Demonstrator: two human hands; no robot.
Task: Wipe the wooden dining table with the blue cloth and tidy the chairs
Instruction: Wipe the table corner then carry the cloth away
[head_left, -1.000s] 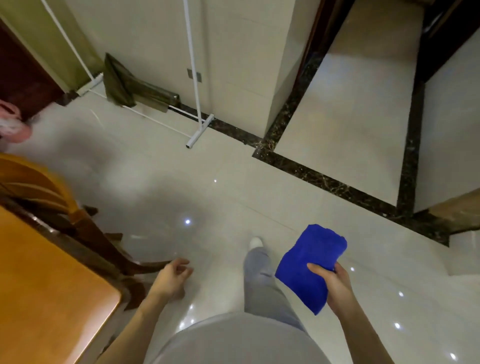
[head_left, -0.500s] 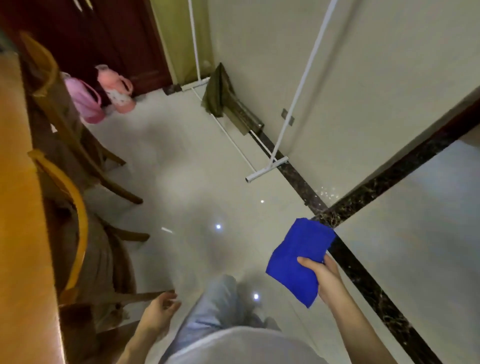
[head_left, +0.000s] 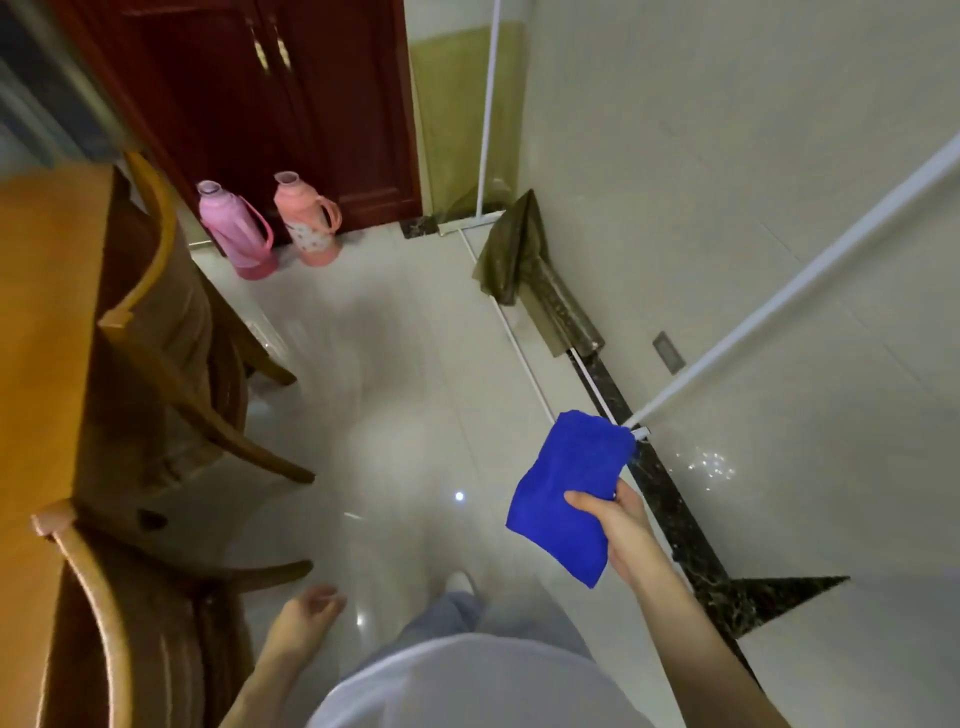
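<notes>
Cloth (head_left: 566, 493) in grip of right hand (head_left: 621, 530); left hand (head_left: 306, 618) loose, seemingly empty; table (head_left: 36, 312) cropped.

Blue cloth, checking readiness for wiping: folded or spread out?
Folded: the blue cloth is a compact doubled pad pinched in the right hand.

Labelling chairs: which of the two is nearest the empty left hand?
The lower chair at the frame's bottom left, right beside the left hand; the other chair stands farther along the table.
</notes>
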